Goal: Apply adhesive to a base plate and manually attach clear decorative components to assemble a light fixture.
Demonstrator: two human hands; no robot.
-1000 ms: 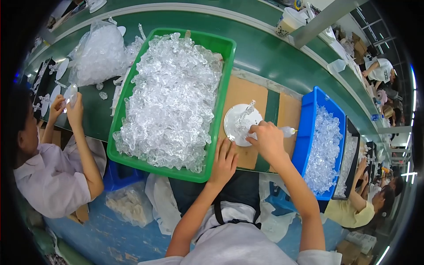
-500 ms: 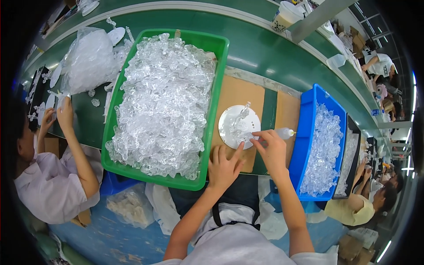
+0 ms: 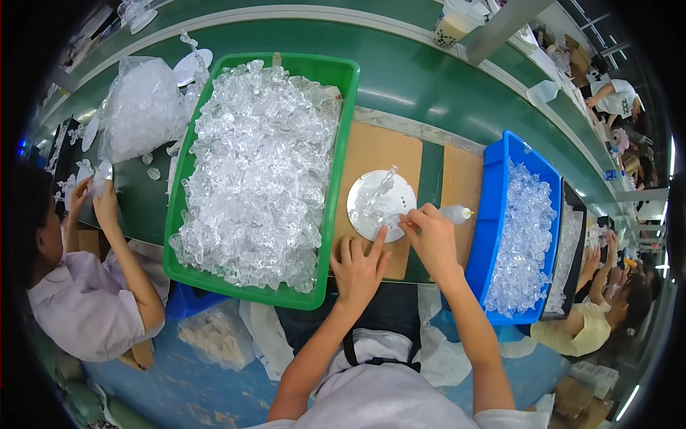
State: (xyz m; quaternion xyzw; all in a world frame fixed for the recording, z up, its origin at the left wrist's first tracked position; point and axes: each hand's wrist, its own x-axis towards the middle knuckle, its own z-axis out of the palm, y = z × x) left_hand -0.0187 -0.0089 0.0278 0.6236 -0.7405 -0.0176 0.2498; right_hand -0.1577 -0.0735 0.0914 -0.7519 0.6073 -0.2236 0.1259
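A round white disc lies on brown cardboard, with a clear plastic figure and other clear pieces on it. My left hand rests at its near edge, fingers spread, the index fingertip touching the rim. At the disc's right edge my right hand is closed in a pinch; whatever sits between thumb and finger is too small to make out. Just beyond that hand, a small translucent bottle with a yellowish tip lies on its side.
A green tub heaped with clear plastic pieces stands on the left, a blue bin of similar pieces on the right. A co-worker handles a white part at far left, near a clear bag. A drink cup stands on the far ledge.
The whole view has shifted slightly. My right hand keeps its pinch at the disc's right edge, and my left index fingertip stays by the near rim. The co-worker's hands have moved a little.
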